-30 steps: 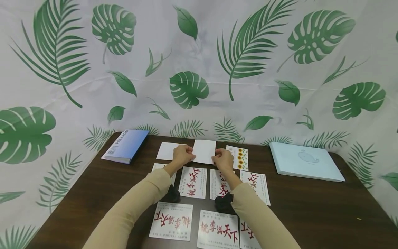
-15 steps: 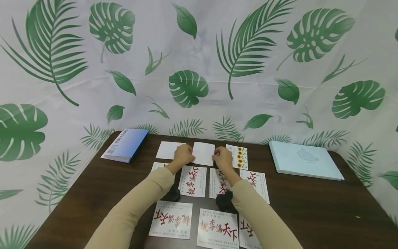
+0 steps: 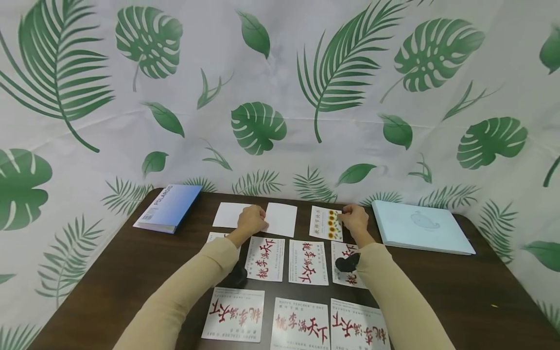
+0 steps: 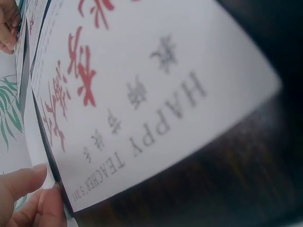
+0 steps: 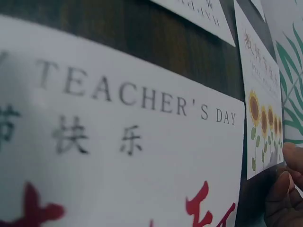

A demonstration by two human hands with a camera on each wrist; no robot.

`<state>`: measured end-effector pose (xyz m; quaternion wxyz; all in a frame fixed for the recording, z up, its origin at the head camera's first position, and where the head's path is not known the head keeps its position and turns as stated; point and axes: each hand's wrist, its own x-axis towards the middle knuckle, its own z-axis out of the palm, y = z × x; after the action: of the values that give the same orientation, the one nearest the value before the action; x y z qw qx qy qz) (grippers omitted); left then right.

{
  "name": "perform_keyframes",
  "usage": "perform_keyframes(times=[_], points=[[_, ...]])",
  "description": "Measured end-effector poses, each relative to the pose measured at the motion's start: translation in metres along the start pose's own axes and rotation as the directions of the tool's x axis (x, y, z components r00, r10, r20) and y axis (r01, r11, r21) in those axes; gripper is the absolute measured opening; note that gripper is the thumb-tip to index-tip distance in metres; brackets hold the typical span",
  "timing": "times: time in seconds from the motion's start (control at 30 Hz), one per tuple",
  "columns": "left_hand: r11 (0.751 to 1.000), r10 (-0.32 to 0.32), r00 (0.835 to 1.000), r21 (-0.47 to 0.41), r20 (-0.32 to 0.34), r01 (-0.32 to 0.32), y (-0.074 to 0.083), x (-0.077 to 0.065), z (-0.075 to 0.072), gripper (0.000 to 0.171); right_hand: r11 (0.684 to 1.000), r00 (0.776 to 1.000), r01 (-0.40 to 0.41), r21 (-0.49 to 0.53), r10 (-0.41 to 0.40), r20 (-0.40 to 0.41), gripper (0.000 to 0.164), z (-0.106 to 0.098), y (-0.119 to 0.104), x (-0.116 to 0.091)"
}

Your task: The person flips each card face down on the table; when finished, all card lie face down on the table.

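A blank white card (image 3: 282, 220) lies in the back row of the table in the head view. My left hand (image 3: 252, 219) is at its left edge, thumb and fingertips pinching there. In the left wrist view the thumb (image 4: 26, 182) and curled fingers show beside a nearer printed card. Farther right, my right hand (image 3: 355, 218) pinches the right edge of a sunflower card (image 3: 326, 222). The right wrist view shows that card (image 5: 265, 109) with thumb and finger at its corner. Another blank card (image 3: 226, 215) lies left of my left hand, partly behind it.
Several cards with red characters, such as one card (image 3: 308, 262) in the middle row and one card (image 3: 299, 323) in front, lie in rows nearer me. A blue POLAROID album (image 3: 168, 209) stands back left; a pale blue whale album (image 3: 422, 226) lies back right on the dark table (image 3: 437, 291).
The white card has been lowered flat onto the table. My right hand has left it and moved right to the sunflower card. My left hand stays at the white card's left edge.
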<state>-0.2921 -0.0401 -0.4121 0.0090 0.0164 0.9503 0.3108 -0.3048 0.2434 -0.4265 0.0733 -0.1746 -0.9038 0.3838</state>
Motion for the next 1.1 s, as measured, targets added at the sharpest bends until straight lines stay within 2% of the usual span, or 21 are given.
perform_keyframes(times=[0.17, 0.27, 0.33, 0.37, 0.43, 0.5, 0.57, 0.63, 0.67, 0.7, 0.8, 0.83, 0.87, 0.9, 1.03, 1.1], points=[[0.999, 0.037, 0.999, -0.012, 0.004, -0.037, 0.008, 0.001, -0.002, 0.019, 0.994, 0.999, 0.041, -0.1, -0.04, 0.017, 0.027, -0.006, 0.006, 0.009], [0.994, 0.083, 0.996, -0.069, -0.017, -0.084, 0.015, 0.004, -0.002, 0.022, 0.989, 0.998, 0.054, -0.137, -0.048, 0.045, 0.027, -0.011, 0.005, 0.014], [0.983, 0.11, 0.994, -0.145, -0.017, -0.111, 0.022, 0.008, 0.0, 0.024, 0.988, 0.997, 0.06, -0.144, -0.053, 0.059, 0.027, -0.013, 0.002, 0.015], [0.975, 0.119, 0.993, -0.19, -0.012, -0.119, 0.026, 0.01, 0.002, 0.025, 0.988, 0.996, 0.063, -0.141, -0.054, 0.066, 0.027, -0.015, 0.001, 0.015], [0.954, 0.097, 0.995, -0.287, 0.03, -0.085, 0.036, 0.015, 0.007, 0.027, 0.989, 0.995, 0.074, -0.128, -0.064, 0.076, 0.028, -0.016, -0.001, 0.016], [0.919, 0.092, 0.993, -0.391, 0.075, -0.056, 0.047, 0.021, 0.014, 0.029, 0.989, 0.994, 0.092, -0.113, -0.084, 0.076, 0.028, -0.016, -0.002, 0.016], [0.891, 0.102, 0.991, -0.451, 0.087, -0.052, 0.058, 0.025, 0.02, 0.031, 0.988, 0.992, 0.113, -0.102, -0.106, 0.072, 0.027, -0.014, -0.001, 0.017], [0.851, 0.14, 0.985, -0.521, 0.103, -0.066, 0.057, 0.046, 0.042, 0.034, 0.987, 0.99, 0.131, -0.095, -0.125, 0.063, 0.025, -0.012, 0.001, 0.018], [0.828, 0.177, 0.98, -0.552, 0.089, -0.099, 0.053, 0.059, 0.056, 0.035, 0.986, 0.989, 0.138, -0.09, -0.133, 0.059, 0.024, -0.01, 0.002, 0.018], [0.82, 0.179, 0.979, -0.564, 0.096, -0.095, 0.054, 0.066, 0.064, 0.036, 0.987, 0.989, 0.143, -0.076, -0.139, 0.058, 0.023, -0.009, 0.003, 0.017], [0.804, 0.131, 0.981, -0.594, 0.141, -0.022, 0.057, 0.084, 0.086, 0.041, 0.987, 0.986, 0.158, -0.025, -0.157, 0.052, 0.023, -0.004, 0.007, 0.017], [0.813, 0.099, 0.983, -0.582, 0.154, 0.01, 0.066, 0.077, 0.081, 0.042, 0.987, 0.986, 0.162, -0.008, -0.161, 0.048, 0.022, -0.003, 0.008, 0.017], [0.824, 0.093, 0.987, -0.567, 0.135, 0.0, 0.071, 0.071, 0.079, 0.041, 0.986, 0.985, 0.168, 0.015, -0.168, 0.044, 0.022, -0.002, 0.009, 0.017], [0.837, 0.063, 0.988, -0.547, 0.143, 0.025, 0.081, 0.061, 0.073, 0.042, 0.984, 0.984, 0.173, 0.039, -0.175, 0.039, 0.022, -0.001, 0.01, 0.017], [0.884, 0.072, 0.995, -0.466, 0.069, -0.032, 0.093, 0.044, 0.071, 0.038, 0.975, 0.98, 0.191, 0.111, -0.196, 0.028, 0.021, 0.002, 0.016, 0.018], [0.897, 0.053, 0.998, -0.442, 0.045, -0.028, 0.094, 0.042, 0.073, 0.036, 0.97, 0.979, 0.198, 0.139, -0.203, 0.024, 0.021, 0.004, 0.018, 0.019]])
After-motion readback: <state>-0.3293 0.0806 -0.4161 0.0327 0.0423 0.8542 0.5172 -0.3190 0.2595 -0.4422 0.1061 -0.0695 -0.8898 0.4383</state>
